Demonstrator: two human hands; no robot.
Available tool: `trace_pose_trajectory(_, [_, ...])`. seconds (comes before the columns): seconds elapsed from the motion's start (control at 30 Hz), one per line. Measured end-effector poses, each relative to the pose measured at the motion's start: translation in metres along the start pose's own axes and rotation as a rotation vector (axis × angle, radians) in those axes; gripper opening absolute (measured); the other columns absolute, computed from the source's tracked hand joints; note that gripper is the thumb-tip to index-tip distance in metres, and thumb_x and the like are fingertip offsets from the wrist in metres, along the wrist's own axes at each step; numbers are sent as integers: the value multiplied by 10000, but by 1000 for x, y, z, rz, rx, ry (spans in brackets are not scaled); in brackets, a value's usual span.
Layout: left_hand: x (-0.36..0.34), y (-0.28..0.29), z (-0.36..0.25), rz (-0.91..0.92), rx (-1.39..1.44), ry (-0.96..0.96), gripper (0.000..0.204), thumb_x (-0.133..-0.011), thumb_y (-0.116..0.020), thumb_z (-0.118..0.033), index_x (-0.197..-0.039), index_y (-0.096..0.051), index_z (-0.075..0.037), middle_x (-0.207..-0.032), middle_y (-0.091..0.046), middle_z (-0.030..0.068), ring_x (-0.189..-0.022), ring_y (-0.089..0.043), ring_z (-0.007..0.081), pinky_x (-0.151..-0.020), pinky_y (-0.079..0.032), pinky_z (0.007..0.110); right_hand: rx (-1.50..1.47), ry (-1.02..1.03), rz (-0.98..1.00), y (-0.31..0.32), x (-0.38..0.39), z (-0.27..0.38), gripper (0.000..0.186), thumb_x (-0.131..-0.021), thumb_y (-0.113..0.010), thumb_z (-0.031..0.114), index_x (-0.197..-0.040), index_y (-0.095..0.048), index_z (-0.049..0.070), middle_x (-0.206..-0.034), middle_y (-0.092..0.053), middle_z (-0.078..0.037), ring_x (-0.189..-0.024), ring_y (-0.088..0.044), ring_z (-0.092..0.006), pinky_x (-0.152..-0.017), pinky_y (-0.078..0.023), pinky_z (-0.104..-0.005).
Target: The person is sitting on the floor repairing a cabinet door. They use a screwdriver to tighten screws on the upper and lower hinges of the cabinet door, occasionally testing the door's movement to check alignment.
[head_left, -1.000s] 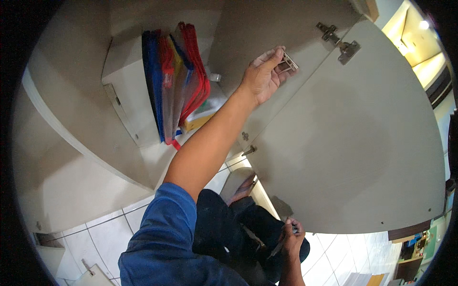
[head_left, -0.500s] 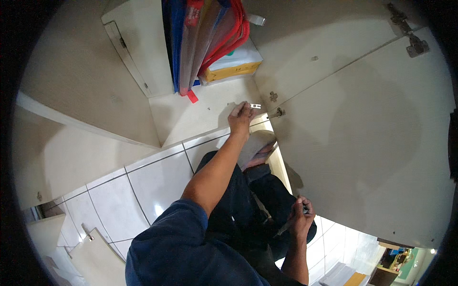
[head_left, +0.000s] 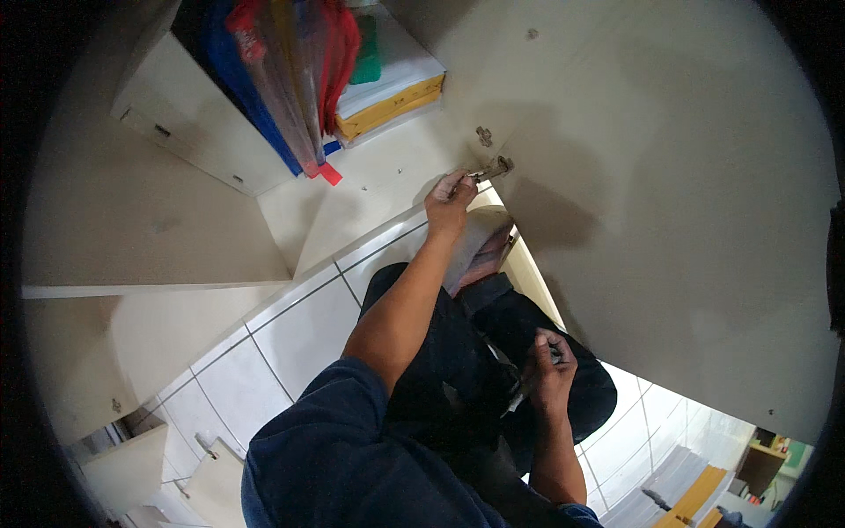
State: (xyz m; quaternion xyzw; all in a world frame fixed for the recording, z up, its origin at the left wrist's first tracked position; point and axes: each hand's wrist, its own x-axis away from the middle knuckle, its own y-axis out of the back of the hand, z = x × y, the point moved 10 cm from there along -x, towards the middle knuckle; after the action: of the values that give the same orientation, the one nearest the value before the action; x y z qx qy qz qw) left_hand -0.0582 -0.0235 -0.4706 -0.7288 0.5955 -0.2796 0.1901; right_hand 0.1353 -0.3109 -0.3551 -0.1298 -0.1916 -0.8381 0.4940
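Note:
My left hand [head_left: 451, 195] is closed, its fingertips pinching a small metal hinge piece [head_left: 476, 179]. Those fingertips are right at the arm of a metal cabinet hinge [head_left: 503, 165] on the large pale door [head_left: 669, 255], and I cannot tell whether the piece is seated on it. Just above, on the cabinet's side wall, sits a cross-shaped mounting plate [head_left: 484, 136]. My right hand [head_left: 554, 363] is curled in front of my dark-clothed knee. Something dark shows between its fingers, too hidden to name.
Coloured plastic folders [head_left: 290, 88] and a white-and-yellow paper stack [head_left: 392, 106] stand inside the cabinet. Another cabinet panel [head_left: 167, 211] is at the left. White floor tiles [head_left: 304, 312] run below. More papers [head_left: 687, 488] lie at the lower right.
My left hand has brought the small metal piece to the hinge arm. My right hand has moved slightly up, still curled. The view has shifted, and the folders appear farther left.

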Motion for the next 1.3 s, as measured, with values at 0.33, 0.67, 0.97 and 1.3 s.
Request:
trace_pose_trajectory(0.33, [0,-10,2,86,-61,0,280,-939,-640,-49,-1177,-540,56,-1003,-648,111,-910,-646,200,-861,-557,312,-134,-25,41,16,-20,-37,243,-936,-681,231,-1038,-678,10,-816,-633,-9,-717,-551,-86,-655,-446,-248])
trace_pose_trajectory(0.67, [-5,-7,-11,113,-237,-8,374,-933,-635,-25,-1258,-506,107,-1087,-643,157,-996,-653,222,-916,-566,331,-207,8,95,13,-14,-43,226,-922,-699,205,-1024,-696,3,-867,-659,-40,-814,-574,-125,-757,-461,-274])
trace_pose_trajectory(0.97, [0,-9,-28,103,-499,-132,388,-908,-673,-41,-1232,-553,137,-1088,-667,173,-960,-671,212,-910,-555,302,-197,23,69,19,-14,-49,218,-919,-703,209,-1016,-702,14,-870,-658,-43,-824,-583,-133,-773,-464,-279])
trace_pose_trajectory(1.3, [-1,-11,-28,113,-533,-136,416,-894,-707,-72,-1229,-567,133,-1075,-684,182,-947,-680,211,-875,-555,286,-116,81,61,19,-19,-54,279,-945,-677,276,-1069,-653,27,-732,-589,1,-535,-491,-62,-476,-370,-221])
